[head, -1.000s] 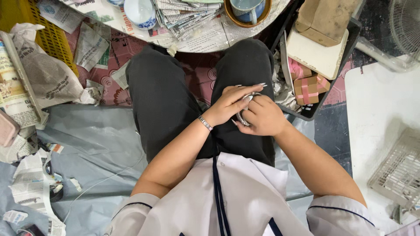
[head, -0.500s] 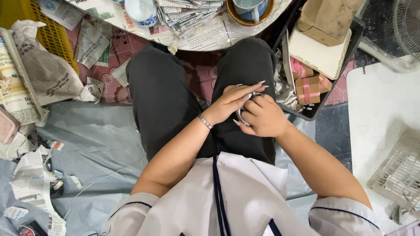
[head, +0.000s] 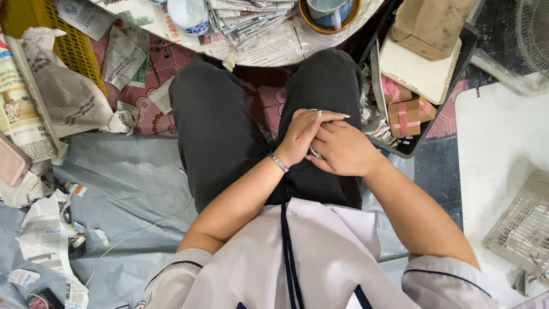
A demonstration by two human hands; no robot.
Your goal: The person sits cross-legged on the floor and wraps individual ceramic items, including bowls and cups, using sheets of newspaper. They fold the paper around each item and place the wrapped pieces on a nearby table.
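Cluttered floor workspace: crumpled newspaper (head: 63,97) lies over a grey sheet (head: 126,183), with a yellow crate (head: 74,46) at the far left. Round tabltop (head: 274,51) ahead, papered, carries a blue-and-white cup (head: 189,14) and a brown bowl (head: 331,11). A black tray (head: 414,143) to the right holds small ribbon-tied boxes (head: 403,117); a white tabletop (head: 497,143) stands beyond it.

Person sits, both hands meeting over the right thigh. Left hand (head: 303,134) lies curled over the right hand (head: 343,151), and between them peeps a small silvery metal object (head: 314,153), mostly hidden; its kind cannot be told. Both hands are closed narrowly around it.

Judgement: the piece looks light, stiff and smooth, so likely slippery. A fingertip pinch at its edges seems the sensible hold, kept over the lap in case it drops.
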